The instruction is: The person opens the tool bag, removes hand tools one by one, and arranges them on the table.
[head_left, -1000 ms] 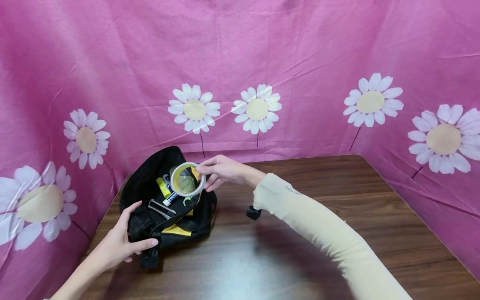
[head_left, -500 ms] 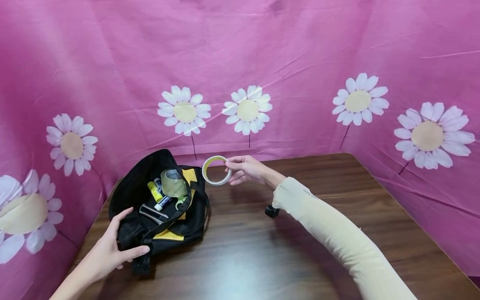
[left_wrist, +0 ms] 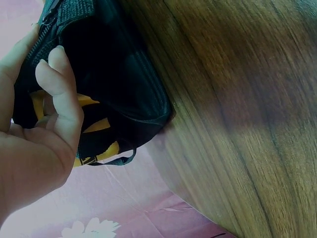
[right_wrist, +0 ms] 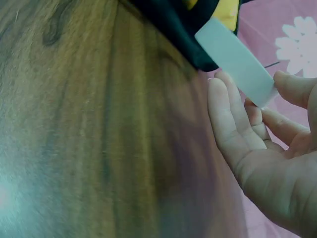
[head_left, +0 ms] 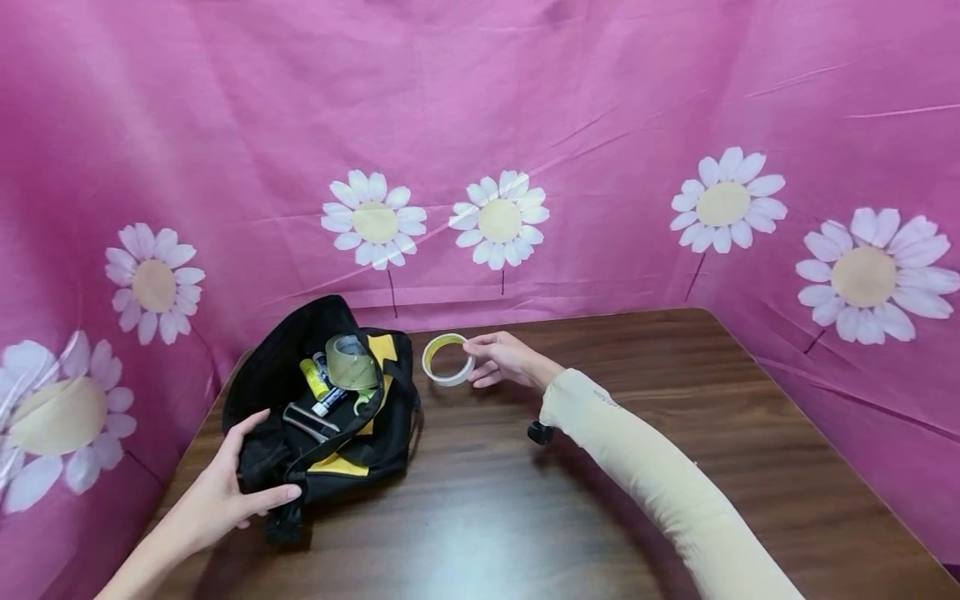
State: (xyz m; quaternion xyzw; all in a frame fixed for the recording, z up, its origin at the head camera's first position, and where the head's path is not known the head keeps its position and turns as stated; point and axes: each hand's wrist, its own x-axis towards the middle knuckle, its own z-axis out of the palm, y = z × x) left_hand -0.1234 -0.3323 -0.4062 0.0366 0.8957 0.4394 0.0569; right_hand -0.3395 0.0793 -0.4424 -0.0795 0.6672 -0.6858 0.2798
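Observation:
A black bag (head_left: pixel 288 333) with yellow patches lies open at the table's left side. My left hand (head_left: pixel 221 492) grips its near left edge, thumb in front and fingers behind; in the left wrist view the hand (left_wrist: pixel 59 109) is against the black fabric and zipper. Just right of the bag, my right hand (head_left: pixel 512 362) pinches a roll of white tape (head_left: pixel 448 381) by its right side. The right wrist view shows the roll (right_wrist: pixel 235 62) edge-on between thumb and fingers. Inside the bag are a wide clear tape roll (head_left: pixel 351 368), a yellow tube (head_left: pixel 313 380) and a white-capped stick (head_left: pixel 328 403).
A dark metal-edged item (head_left: pixel 307 422) and a small light green piece (head_left: pixel 363 402) also lie in the bag. The brown wooden table (head_left: pixel 600 333) extends to the right. A pink cloth (head_left: pixel 600 100) with white daisies hangs behind and at both sides.
My right hand has lifted the white tape roll out of the bag, moved right, then lowered it toward the table beside the bag. My left hand keeps its grip on the bag.

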